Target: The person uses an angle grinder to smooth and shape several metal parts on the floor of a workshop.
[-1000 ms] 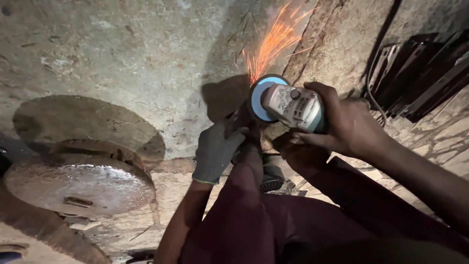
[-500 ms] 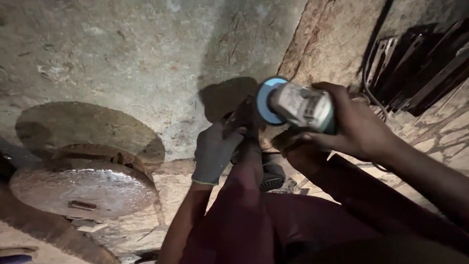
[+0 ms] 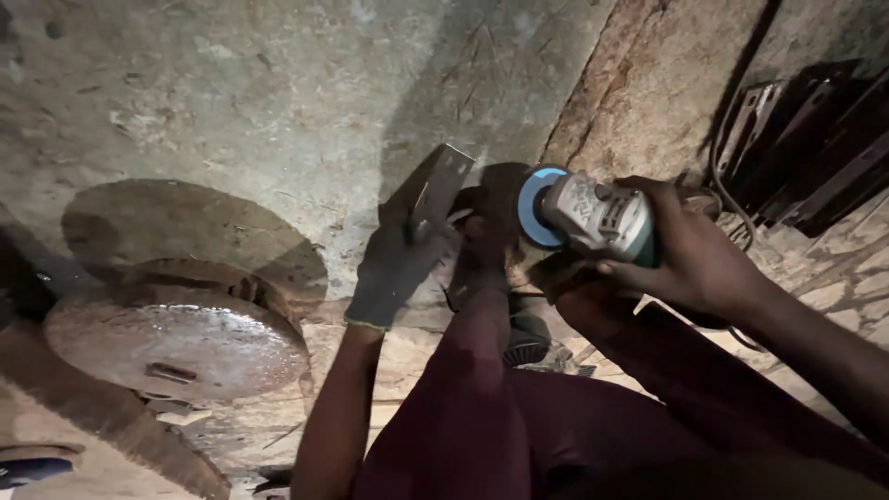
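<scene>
My left hand (image 3: 396, 268), in a grey glove with a green cuff, is clenched around the lower end of a flat metal piece (image 3: 443, 185), whose free end sticks up and away from me over the concrete floor (image 3: 278, 83). I cannot make out how the fingers lie on its far face. My right hand (image 3: 690, 250) is bare and wrapped tight around the body of an angle grinder (image 3: 593, 215), grey with a teal rear section. The blue disc guard (image 3: 530, 206) at its front faces left, toward the metal piece. The guard sits just beside the piece's right edge, near my gloved hand; whether the disc touches the metal I cannot tell, because my knee (image 3: 482, 268) in dark red cloth rises between them and hides the contact point. No sparks show.

Further out, a rusty round metal disc (image 3: 176, 343) lies on the floor at the lower left, well apart from both hands. At the upper right, dark metal bars (image 3: 815, 148) lean in a stack, and the grinder's cable (image 3: 718, 176) loops away behind my right hand toward them.
</scene>
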